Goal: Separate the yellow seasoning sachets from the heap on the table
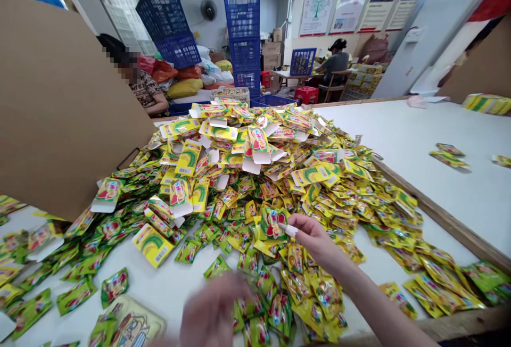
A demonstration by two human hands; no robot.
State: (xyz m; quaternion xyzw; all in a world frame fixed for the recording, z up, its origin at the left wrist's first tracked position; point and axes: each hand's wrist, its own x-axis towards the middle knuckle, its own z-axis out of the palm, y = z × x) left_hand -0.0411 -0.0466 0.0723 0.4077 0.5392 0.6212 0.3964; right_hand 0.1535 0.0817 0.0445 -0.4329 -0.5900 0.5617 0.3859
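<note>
A big heap of yellow-green snack sachets (255, 198) and flat yellow cartons (187, 158) covers the white table (403, 129). My right hand (313, 238) reaches over the near side of the heap, fingers pinched on a green and red sachet (273, 223); a white wrap shows on one fingertip. My left hand (211, 312) is low in front, smeared by motion, above loose sachets near the table's front edge. A flat printed pack (133, 325) lies just left of it.
A tall brown cardboard sheet (59, 107) stands at the left. A wooden strip (439, 214) crosses the table on the right, with a few sachets (449, 155) beyond it. A person sits behind the cardboard, another at a far desk. Blue crates (243, 33) are stacked at the back.
</note>
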